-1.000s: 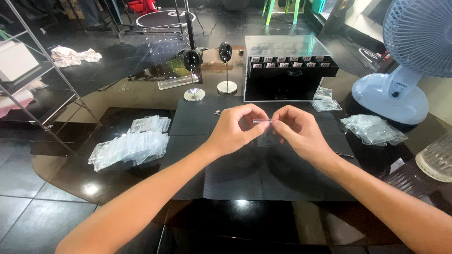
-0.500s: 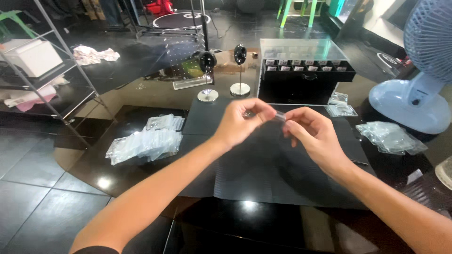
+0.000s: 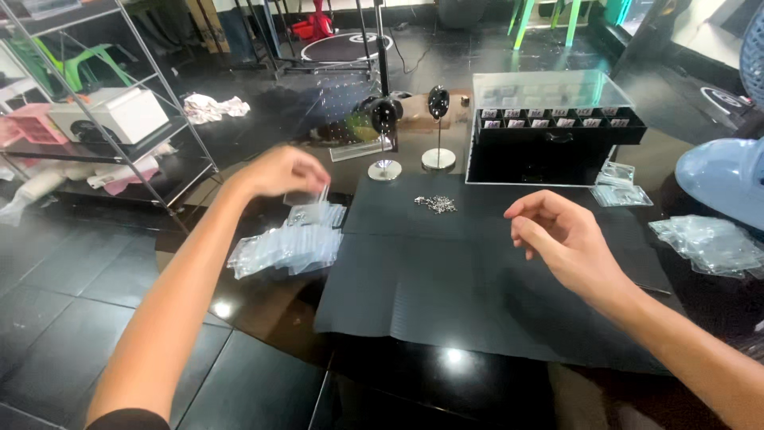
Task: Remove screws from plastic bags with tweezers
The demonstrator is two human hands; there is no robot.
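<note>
My left hand point(image 3: 285, 171) is out to the left, pinching a small clear plastic bag point(image 3: 312, 201) just above a heap of similar clear bags point(image 3: 282, 245) on the dark glass table. My right hand point(image 3: 559, 236) hovers over the black mat point(image 3: 446, 295) with fingers loosely curled and nothing in them. A small pile of silver metal pieces point(image 3: 435, 205) lies on the mat's far edge, between the two hands.
A black display box with a clear lid point(image 3: 551, 137) stands at the back. Two black stands on round bases point(image 3: 384, 170) point(image 3: 438, 158) are left of it. More clear bags point(image 3: 708, 245) lie at the right beside a blue fan base point(image 3: 720, 177). A metal shelf rack point(image 3: 95, 119) is at the left.
Both hands were together at the middle holding a small bag. My left hand has carried it left over the bag heap, and my right hand has let go and drawn apart.
</note>
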